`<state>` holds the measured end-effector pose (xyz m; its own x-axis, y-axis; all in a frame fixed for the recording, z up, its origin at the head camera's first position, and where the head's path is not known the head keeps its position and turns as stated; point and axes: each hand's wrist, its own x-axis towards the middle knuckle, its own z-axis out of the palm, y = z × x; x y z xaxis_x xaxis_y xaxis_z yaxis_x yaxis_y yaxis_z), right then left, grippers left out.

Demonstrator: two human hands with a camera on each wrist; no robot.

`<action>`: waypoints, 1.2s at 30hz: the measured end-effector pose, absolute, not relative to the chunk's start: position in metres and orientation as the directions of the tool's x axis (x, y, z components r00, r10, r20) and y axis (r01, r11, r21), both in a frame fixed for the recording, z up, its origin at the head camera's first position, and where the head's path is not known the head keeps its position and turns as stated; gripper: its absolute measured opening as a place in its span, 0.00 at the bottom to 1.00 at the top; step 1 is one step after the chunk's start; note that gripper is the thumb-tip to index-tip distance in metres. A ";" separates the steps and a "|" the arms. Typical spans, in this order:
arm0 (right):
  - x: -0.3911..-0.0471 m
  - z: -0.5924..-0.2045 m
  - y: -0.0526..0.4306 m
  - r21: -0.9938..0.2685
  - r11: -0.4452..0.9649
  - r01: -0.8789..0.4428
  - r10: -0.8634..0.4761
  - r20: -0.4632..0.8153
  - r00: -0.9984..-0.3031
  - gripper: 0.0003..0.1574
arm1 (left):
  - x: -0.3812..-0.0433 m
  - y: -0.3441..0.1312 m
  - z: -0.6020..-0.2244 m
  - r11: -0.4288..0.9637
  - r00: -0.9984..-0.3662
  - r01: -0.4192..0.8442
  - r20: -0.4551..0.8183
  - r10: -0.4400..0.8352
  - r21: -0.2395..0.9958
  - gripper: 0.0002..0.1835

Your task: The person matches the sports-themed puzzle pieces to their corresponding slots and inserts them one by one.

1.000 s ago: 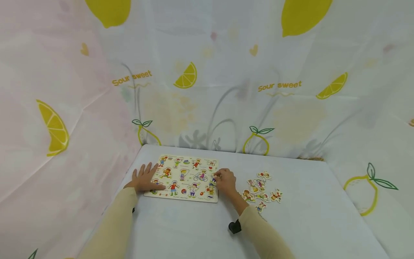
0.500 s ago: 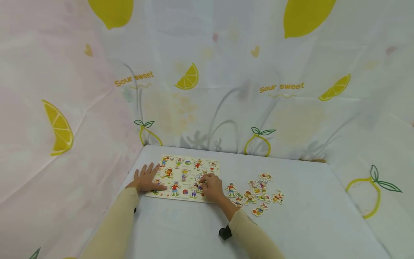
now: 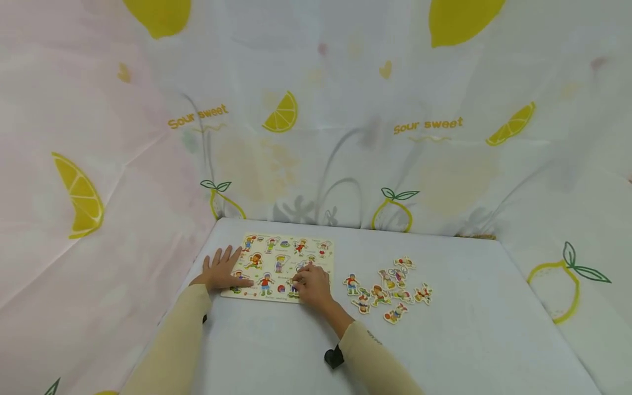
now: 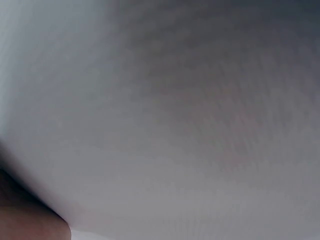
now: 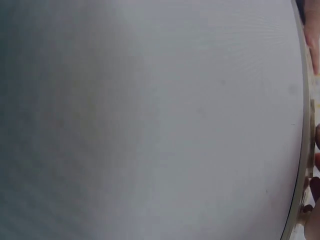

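Observation:
A cream wooden peg-puzzle board (image 3: 266,264), printed with small sports figures, lies at the left of the table in the head view. My left hand (image 3: 218,271) rests flat on the board's left edge, fingers spread. Over the lower right part of the board, my right hand (image 3: 314,286) pinches a small puzzle piece (image 3: 294,289), mostly hidden by the fingers. Whether that piece sits in a recess cannot be seen. In the right wrist view only some fingers (image 5: 312,220) and the board's edge show at the far right. The left wrist view catches a bit of skin (image 4: 32,225) at lower left.
Several loose cut-out figure pieces lie right of the board, among them a red-shirted figure (image 3: 351,285), a running figure (image 3: 380,295) and a piece (image 3: 395,313) nearest me. A white cloth covers the table (image 3: 469,329). A lemon-printed curtain (image 3: 326,164) hangs behind.
My right hand has moved left and slightly nearer me from the board's right edge, a puzzle piece in its fingers. More loose pieces are uncovered. My left hand stays put.

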<state>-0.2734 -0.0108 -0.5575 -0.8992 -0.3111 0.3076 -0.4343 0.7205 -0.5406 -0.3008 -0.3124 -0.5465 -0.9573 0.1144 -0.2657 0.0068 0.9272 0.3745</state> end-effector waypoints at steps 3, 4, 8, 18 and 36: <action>-0.277 -0.558 -0.011 -0.534 0.717 -0.447 -0.312 0.327 -0.892 0.04 | -0.303 -0.312 -0.541 0.921 -0.957 0.013 -0.263 0.124 0.390 0.73; -0.278 -0.558 -0.011 -0.532 0.719 -0.446 -0.311 0.328 -0.892 0.04 | -0.304 -0.313 -0.541 0.923 -0.957 0.013 -0.261 0.122 0.386 0.73; -0.281 -0.560 -0.012 -0.537 0.719 -0.442 -0.305 0.327 -0.894 0.04 | -0.312 -0.317 -0.546 0.934 -0.957 0.016 -0.264 0.117 0.357 0.74; -0.277 -0.564 -0.022 -0.569 0.716 -0.405 -0.314 0.256 -0.914 0.03 | -0.306 -0.329 -0.547 0.930 -0.961 0.006 -0.255 0.107 0.367 0.74; -0.275 -0.560 -0.001 -0.583 0.679 -0.446 -0.409 0.205 -0.889 0.10 | -0.301 -0.314 -0.551 0.925 -0.964 0.033 -0.234 0.130 0.380 0.74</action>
